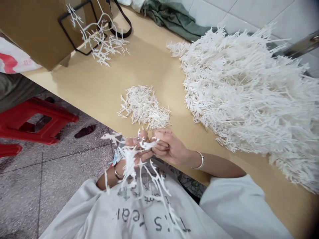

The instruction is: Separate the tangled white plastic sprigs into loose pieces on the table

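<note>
My left hand [133,149] is closed round a white plastic sprue strip [139,166] whose branched length hangs down over my white shirt. My right hand [168,146] pinches the strip's top end, fingers pressed together right against the left hand, at the table's near edge. A small heap of loose white plastic sticks [144,108] lies on the tan table [99,89] just beyond my hands. A very large pile of white sprue strips [249,93] covers the table's right side.
A brown cardboard box [37,30] stands at the back left with bare white sprue frames [102,43] and a black strap [122,26] beside it. Green cloth [174,18] lies by the tiled wall. A red stool [32,122] and a dark shoe [84,131] are on the floor to the left.
</note>
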{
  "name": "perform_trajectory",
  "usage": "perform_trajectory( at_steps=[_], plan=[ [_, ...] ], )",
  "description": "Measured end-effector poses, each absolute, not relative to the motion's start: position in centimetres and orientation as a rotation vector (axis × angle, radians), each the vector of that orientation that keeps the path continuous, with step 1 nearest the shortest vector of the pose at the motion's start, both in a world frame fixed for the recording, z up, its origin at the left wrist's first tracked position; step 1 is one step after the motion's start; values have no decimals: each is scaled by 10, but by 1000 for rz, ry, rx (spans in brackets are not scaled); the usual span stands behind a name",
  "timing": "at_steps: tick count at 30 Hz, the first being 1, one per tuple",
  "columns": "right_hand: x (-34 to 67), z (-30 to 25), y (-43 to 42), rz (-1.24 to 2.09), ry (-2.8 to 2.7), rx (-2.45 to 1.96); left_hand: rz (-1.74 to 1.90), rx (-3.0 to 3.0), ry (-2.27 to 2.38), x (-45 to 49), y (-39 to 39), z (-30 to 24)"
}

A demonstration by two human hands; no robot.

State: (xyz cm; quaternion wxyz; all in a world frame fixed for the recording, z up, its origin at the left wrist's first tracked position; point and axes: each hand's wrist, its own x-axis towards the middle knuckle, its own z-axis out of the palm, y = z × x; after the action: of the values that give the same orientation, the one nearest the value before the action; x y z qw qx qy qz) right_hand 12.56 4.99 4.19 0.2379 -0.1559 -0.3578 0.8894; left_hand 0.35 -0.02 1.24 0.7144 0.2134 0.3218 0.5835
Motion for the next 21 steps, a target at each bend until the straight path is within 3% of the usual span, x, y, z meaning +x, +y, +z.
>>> perform_trajectory(
  at_steps=[4, 10, 13, 17, 21],
  plan=[
    [132, 53, 62, 2241, -1274, -375, 1453, 495, 540, -9, 5, 12],
    [140, 50, 99, 1003, -2253, -693, 1575, 804, 723, -25, 8, 7],
    [144, 38, 116, 667, -2415, -879, 1580, 858, 927, -26, 5, 0],
    [147, 31, 122, 589, -2401, -976, 1561, 910, 1058, -25, 6, -1],
    [145, 46, 106, 714, -2263, -794, 1544, 924, 1093, -24, 6, 2]
  ],
)
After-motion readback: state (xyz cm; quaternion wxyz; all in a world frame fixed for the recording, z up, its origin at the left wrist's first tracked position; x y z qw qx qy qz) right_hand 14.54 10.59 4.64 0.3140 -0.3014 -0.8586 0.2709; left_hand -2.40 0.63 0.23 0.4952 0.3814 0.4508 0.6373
